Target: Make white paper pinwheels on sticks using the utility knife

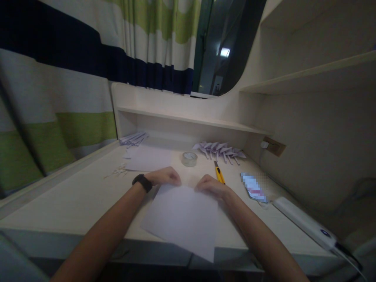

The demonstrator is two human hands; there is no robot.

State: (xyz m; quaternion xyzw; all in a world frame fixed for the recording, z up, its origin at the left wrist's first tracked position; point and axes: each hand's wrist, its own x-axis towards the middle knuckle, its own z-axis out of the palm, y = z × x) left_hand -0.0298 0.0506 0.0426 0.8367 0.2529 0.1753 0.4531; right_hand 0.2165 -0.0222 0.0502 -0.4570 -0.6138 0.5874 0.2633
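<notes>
l hand (pixel 169 176) + r hand (pixel 212 185) both pinching far edge of white paper sheet (pixel 185 215), near-center on desk (pixel 79 199), near corner past desk edge. clear tape roll (pixel 189 161) beyond, approx between hands. yellow utility knife (pixel 219 174) just beyond r hand, folded paper pcs (pixel 219 149) far right, paper stack (pixel 151 158) far left.

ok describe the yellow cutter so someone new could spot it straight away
On the white desk, look just beyond the right hand. The cutter lies there, in front of a row of folded papers; its bright yellow handle sets it apart from them.
</notes>
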